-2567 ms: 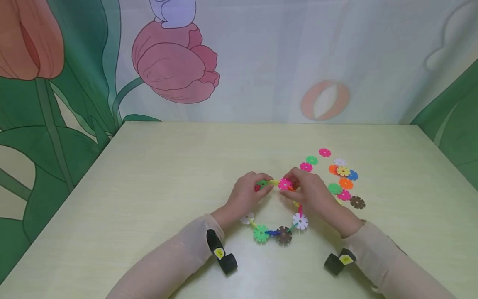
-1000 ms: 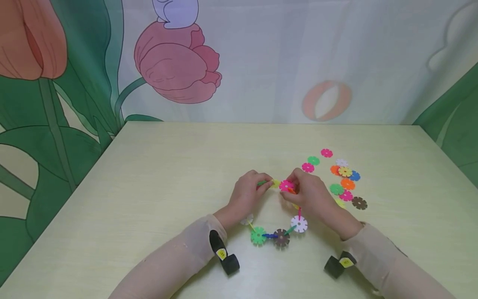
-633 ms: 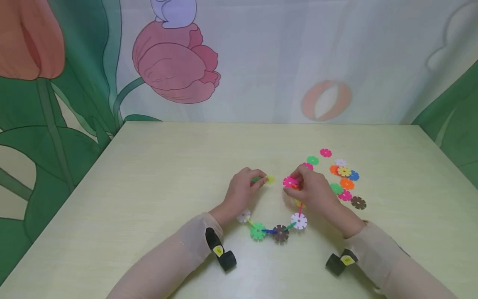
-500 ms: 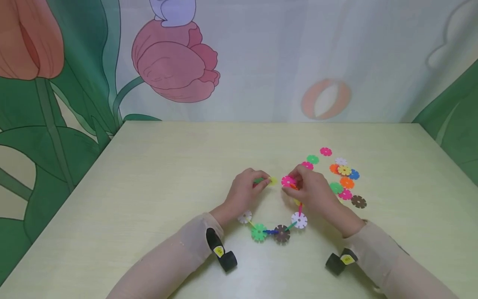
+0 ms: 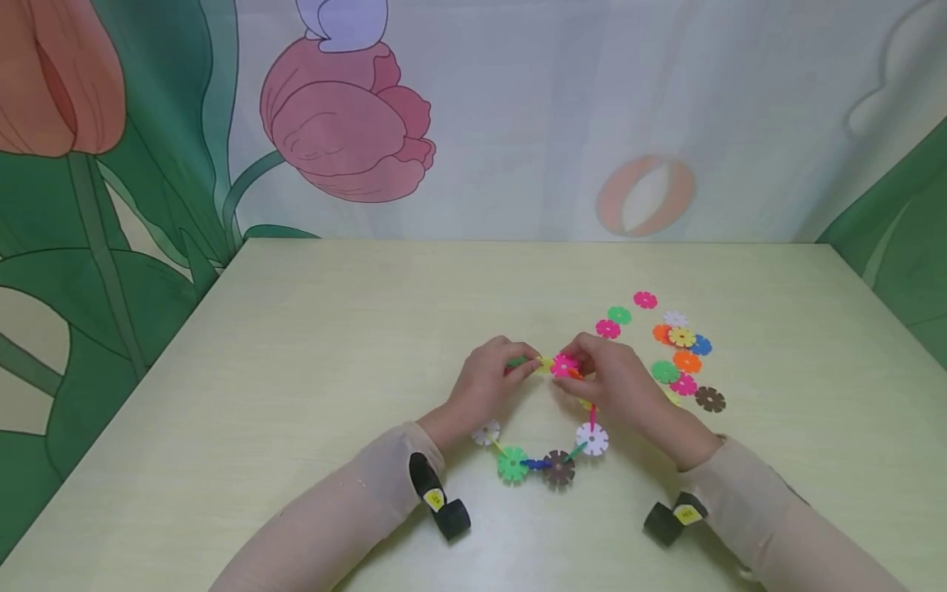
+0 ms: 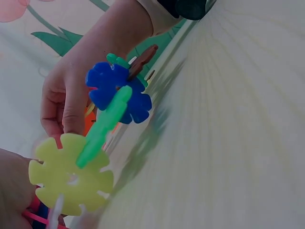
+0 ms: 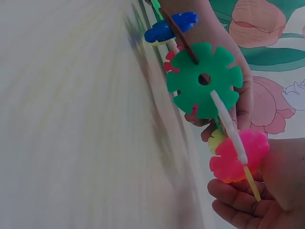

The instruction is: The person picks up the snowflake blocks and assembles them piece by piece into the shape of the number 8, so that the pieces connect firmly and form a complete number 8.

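Observation:
A chain of slotted plastic snowflake discs curves between both hands in the head view. My left hand pinches its left end, at a yellow disc joined to an edge-on green disc. Thumb and forefinger of my right hand pinch the other end, at a pink disc with an orange disc beside it. Yellow and pink edges meet between the fingertips. Nearer me hang a white disc, a light green disc, a brown disc and another white disc.
Loose discs lie on the pale table beyond my right hand, among them a pink one, an orange one and a brown one. A flower-printed curtain hangs behind the table's far edge.
About half a second ago a gap showed between the yellow and pink discs. Both hands have since moved together, bringing those edges into contact again. The loose discs stay put.

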The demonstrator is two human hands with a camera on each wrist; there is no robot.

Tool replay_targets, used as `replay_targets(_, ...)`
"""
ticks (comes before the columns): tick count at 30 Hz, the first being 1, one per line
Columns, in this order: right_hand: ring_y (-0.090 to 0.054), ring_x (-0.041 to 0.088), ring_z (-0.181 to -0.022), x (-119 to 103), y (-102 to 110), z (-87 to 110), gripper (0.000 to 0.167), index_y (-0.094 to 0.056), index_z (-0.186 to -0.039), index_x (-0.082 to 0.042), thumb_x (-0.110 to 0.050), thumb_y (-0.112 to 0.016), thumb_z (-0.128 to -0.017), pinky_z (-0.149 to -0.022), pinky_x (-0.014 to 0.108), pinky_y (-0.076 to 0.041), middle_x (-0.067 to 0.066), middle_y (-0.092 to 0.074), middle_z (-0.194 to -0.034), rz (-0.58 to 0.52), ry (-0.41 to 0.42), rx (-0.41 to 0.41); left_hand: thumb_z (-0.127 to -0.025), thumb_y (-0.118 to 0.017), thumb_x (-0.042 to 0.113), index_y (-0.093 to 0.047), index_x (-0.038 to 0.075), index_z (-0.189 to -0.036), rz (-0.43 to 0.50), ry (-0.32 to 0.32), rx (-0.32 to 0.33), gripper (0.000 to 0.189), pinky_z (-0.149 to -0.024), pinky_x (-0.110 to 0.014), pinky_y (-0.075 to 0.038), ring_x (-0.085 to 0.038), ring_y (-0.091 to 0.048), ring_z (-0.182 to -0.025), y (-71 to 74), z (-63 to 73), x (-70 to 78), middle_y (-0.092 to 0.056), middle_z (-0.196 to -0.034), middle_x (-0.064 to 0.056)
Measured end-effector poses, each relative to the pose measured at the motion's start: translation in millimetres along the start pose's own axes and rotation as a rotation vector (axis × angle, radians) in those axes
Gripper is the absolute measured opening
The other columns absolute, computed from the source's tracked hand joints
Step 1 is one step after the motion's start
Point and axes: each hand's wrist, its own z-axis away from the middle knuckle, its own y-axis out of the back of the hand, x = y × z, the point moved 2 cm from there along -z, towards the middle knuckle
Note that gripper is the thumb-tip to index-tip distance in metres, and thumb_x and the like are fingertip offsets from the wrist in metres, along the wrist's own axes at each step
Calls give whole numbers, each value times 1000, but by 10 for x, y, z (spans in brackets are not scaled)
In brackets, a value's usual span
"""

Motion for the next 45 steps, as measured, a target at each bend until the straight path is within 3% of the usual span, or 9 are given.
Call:
replay_targets(12, -68, 24, -93, 35, -51, 15, 32, -63, -108, -4, -21, -75, -84, -82, 37, -56, 10, -72, -100, -77, -2, 3, -91, -64, 20, -73, 11, -101, -1, -67, 15, 16, -71, -22, -44, -16, -59, -80, 5, 24, 5, -70, -92, -5)
replay_targets(16, -66, 22, -91, 45, -57, -19, 33, -62, -110, -5, -22, -74, -84, -81, 34, -56, 8, -71, -100, -77, -19, -1, -92, -64, 21, -72, 11, -102, 13, -24, 2, 16, -70, -23, -43, -16, -55, -78, 9, 4, -3, -69, -93, -5)
replay_targets(23, -61, 18, -87, 111, -72, -96, 36, -62, -114, -8, -25, -74, -85, -78, 29, -52, 6, -70, -102, -85, -36, 8, -96, -58, 23, -67, 15, -118, 108, 91, -29, 24, -80, -29, -48, -16, -55, -83, 26, -46, -18, -69, -111, -3)
replay_targets(28, -61, 21, -93, 145, -85, -147, 34, -63, -113, -7, -23, -74, -85, -82, 36, -53, 8, -67, -105, -94, -7, 32, -97, -56, 22, -64, 16, -122, 130, 118, -32, 27, -67, -25, -44, -14, -52, -72, 46, -61, -48, -68, -105, -1)
replay_targets(36, -58, 22, -95, 102, -145, -224, 33, -64, -112, -8, -26, -74, -85, -81, 34, -50, 8, -64, -105, -85, -57, 43, -100, -49, 21, -62, 17, -123, 131, 129, -6, 27, -75, -27, -44, -14, -51, -77, 59, -106, -122, -69, -115, -3)
replay_targets(40, -57, 23, -97, 79, -158, -248, 35, -64, -113, -8, -28, -74, -85, -84, 37, -51, 9, -63, -106, -66, -85, 25, -100, -49, 20, -62, 15, -124, 130, 132, -8, 28, -75, -29, -43, -17, -50, -75, 56, -120, -145, -69, -102, -10)
replay_targets(43, -57, 24, -98, 68, -153, -260, 37, -64, -115, -7, -28, -73, -85, -87, 38, -51, 9, -63, -107, -45, -85, 2, -99, -51, 18, -63, 14, -124, 106, 118, 2, 28, -82, -34, -46, -22, -55, -85, 68, -121, -137, -67, -103, -12)
replay_targets(45, -58, 24, -98, 61, -148, -268, 39, -63, -117, -6, -27, -73, -86, -87, 38, -52, 9, -63, -107, -37, -79, -18, -98, -53, 18, -64, 12, -122, 81, 103, 29, 27, -91, -38, -46, -26, -56, -101, 90, -107, -122, -66, -115, -10)
